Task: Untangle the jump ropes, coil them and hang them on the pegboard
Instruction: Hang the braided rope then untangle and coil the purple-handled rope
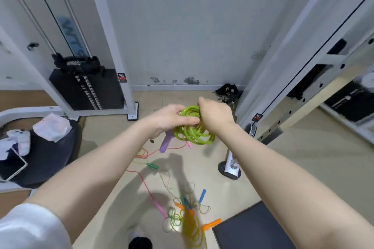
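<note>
A coiled green jump rope (194,134) is held in the air at the middle of the view. My left hand (172,119) grips the coil from the left, thumb across its front, and a purple handle (167,143) hangs below that hand. My right hand (215,116) grips the coil's upper right part with curled fingers. On the floor below lie tangled ropes (183,208) in red, yellow and green, with pink, orange, blue and green handles. No pegboard is in view.
White gym machine frames stand left (113,46) and right (283,66), with a black weight stack (87,89) at the left. A dark bench (46,153) carries a phone and cloths. A dark pad (253,228) lies at the bottom right.
</note>
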`<state>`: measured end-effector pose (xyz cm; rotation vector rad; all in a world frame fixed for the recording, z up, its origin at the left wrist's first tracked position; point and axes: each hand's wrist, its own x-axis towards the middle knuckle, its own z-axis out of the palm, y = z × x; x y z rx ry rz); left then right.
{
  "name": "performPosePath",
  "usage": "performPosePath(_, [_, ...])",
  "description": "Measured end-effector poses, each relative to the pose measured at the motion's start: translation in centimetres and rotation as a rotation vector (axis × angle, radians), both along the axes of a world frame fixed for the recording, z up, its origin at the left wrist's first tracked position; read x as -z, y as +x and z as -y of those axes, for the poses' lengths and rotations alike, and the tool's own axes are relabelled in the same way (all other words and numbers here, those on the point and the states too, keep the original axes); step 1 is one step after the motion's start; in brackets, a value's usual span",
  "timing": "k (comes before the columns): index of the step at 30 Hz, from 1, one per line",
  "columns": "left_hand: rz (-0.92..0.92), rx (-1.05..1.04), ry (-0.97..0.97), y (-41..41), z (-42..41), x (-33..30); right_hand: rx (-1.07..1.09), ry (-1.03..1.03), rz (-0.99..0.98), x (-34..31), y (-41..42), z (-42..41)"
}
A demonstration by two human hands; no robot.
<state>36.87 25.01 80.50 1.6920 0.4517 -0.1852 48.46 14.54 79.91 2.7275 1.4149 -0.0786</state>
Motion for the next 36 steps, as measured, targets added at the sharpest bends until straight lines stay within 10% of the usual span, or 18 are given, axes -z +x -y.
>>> performPosePath(6, [0.102, -0.087, 0.089, -0.1, -5.8, -2.2, 0.231, 0.184, -0.022, -1.4, -1.7, -6.9])
performPosePath(17, [0.149, 0.151, 0.434, 4.4, -13.8, -5.8, -0.117, 0.36, -1.003, -5.4, 4.8, -10.6])
performPosePath(25, [0.279, 0.178, 0.658, 16.2, -19.2, -7.7, -0.206, 0.446, -0.893, -7.2, 17.2, -15.9])
performPosePath(36, [0.413, -0.359, 0.561, 34.0, -22.9, -12.6, -0.283, 0.657, -0.583, -13.9, 35.1, -23.1])
